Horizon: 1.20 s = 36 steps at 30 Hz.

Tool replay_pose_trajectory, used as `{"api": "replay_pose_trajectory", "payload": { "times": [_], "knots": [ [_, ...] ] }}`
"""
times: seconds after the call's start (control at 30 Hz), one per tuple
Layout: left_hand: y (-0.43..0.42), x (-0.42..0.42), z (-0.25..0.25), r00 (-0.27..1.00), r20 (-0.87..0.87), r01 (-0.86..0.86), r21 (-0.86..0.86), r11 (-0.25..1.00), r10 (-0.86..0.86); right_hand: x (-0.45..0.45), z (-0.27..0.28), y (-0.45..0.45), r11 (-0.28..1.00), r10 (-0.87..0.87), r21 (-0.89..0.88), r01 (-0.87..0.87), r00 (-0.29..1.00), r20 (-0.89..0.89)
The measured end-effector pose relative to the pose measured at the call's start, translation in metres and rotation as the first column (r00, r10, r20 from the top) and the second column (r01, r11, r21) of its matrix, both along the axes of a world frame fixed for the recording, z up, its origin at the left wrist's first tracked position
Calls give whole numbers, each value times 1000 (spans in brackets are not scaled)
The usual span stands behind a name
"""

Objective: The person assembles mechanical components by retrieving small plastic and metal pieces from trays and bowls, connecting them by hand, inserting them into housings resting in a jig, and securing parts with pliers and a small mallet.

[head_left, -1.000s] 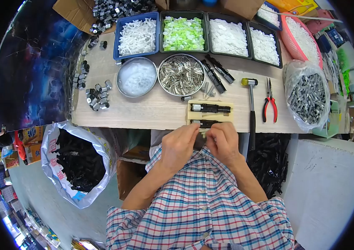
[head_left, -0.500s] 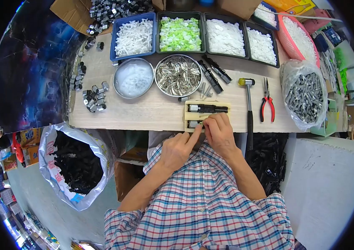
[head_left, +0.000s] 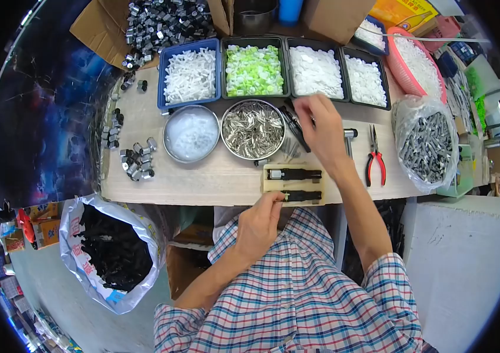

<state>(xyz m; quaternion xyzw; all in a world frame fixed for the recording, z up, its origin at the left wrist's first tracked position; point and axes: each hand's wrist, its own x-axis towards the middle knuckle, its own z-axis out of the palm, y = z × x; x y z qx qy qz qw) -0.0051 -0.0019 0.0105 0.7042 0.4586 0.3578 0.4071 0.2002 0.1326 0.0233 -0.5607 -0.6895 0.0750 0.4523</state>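
Observation:
A cream two-slot fixture [head_left: 292, 185] sits at the table's front edge. In its upper slot lies a black cylindrical part with a silver end [head_left: 294, 174], and its lower slot holds a similar black part [head_left: 301, 195]. My left hand [head_left: 257, 228] is closed at the left end of that lower part, its fingertips covering the end; what they pinch is hidden. Farther back, my right hand [head_left: 322, 130] is over the black tools [head_left: 296, 127] beside the bowl of metal pins [head_left: 253, 129]. Its fingers are curled, and whatever is between them is hidden.
Behind the bowls stand trays of white pieces [head_left: 190, 75] and green pieces [head_left: 254, 69]. A hammer [head_left: 350, 133] is partly behind my right forearm; red-handled pliers [head_left: 375, 162] lie to its right. A white dish [head_left: 191, 134] and loose metal fittings [head_left: 137, 160] are at left.
My right hand has left the fixture and moved up and back to the black tools. My left hand stays at the lower slot, its fingers now bunched together. The view has tilted slightly.

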Motion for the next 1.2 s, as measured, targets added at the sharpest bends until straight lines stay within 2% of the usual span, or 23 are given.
{"api": "replay_pose_trajectory", "payload": {
  "times": [0.1,0.2,0.23,0.4,0.5,0.57,0.6,0.63,0.67,0.73,0.77,0.83,0.87,1.2],
  "knots": [
    [10,-1,3,980,197,67,-278,958,-11,2,-9,57,997,-49,76,33,974,221],
    [21,-5,-3,891,433,116,-511,852,138,0,-13,84,996,-88,63,68,910,405],
    [26,-7,-2,842,500,143,-571,809,204,0,-14,88,996,-87,47,74,908,410],
    [50,-21,-5,746,592,229,-657,718,305,0,-11,86,998,-54,-12,67,892,449],
    [60,-27,-6,712,618,243,-661,710,332,-12,-4,64,983,-83,180,27,947,310],
    [63,-29,-10,667,647,226,-649,727,370,-33,-1,25,1000,-19,23,20,1000,-20],
    [65,-31,-10,672,641,219,-652,726,372,-45,0,0,999,-6,-52,-3,982,-187],
    [67,-33,-10,676,635,214,-655,725,374,-57,-8,-26,969,-67,-244,-49,893,-446],
    [67,-34,-10,680,630,209,-657,724,376,-66,-11,-52,940,-57,-304,-153,810,-584],
    [67,-32,4,640,643,212,-674,708,420,-87,-20,-90,931,-31,-235,-278,582,-812],
    [65,-30,8,617,649,214,-682,700,444,-94,-18,-104,921,-94,-266,-286,498,-862],
    [58,-30,3,655,626,189,-678,711,423,-104,-13,-123,894,-223,-322,-311,314,-923],
    [53,-29,1,672,613,173,-676,717,416,-106,-14,-127,901,-225,-289,-323,222,-949],
    [23,-6,2,691,605,-13,-537,843,396,-94,-14,-147,919,-147,-219,-329,231,-962]
  ]
}}
